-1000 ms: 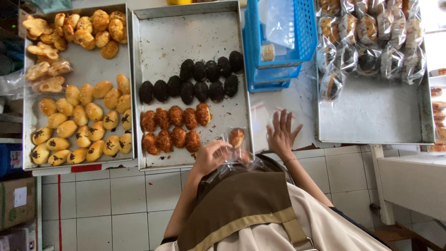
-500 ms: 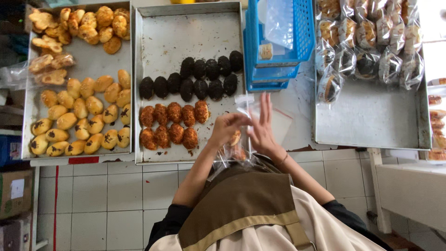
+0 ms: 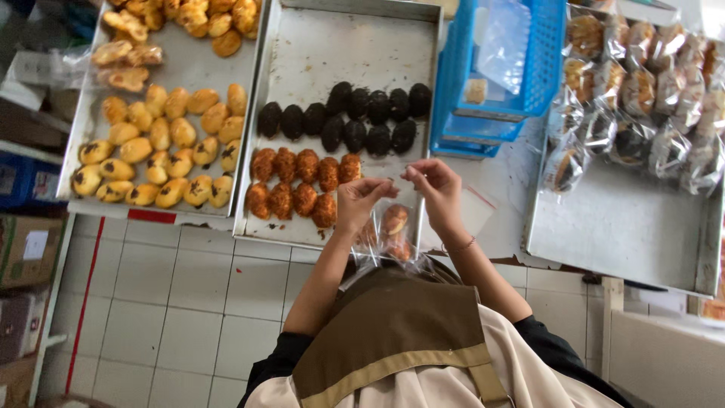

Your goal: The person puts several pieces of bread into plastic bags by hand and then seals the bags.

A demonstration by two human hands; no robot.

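A white tabletop (image 3: 498,189) carries metal baking trays (image 3: 317,45). At lower centre, the left hand (image 3: 362,200) and right hand (image 3: 434,189) each pinch the top edge of a clear bag (image 3: 389,234), which hangs just below them with a bun (image 3: 394,221) inside.

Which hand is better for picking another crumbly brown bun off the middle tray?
Probably the left hand: it is right beside the crumbly brown buns, while the right hand sits nearer the blue baskets. Both pinch the clear bag now.
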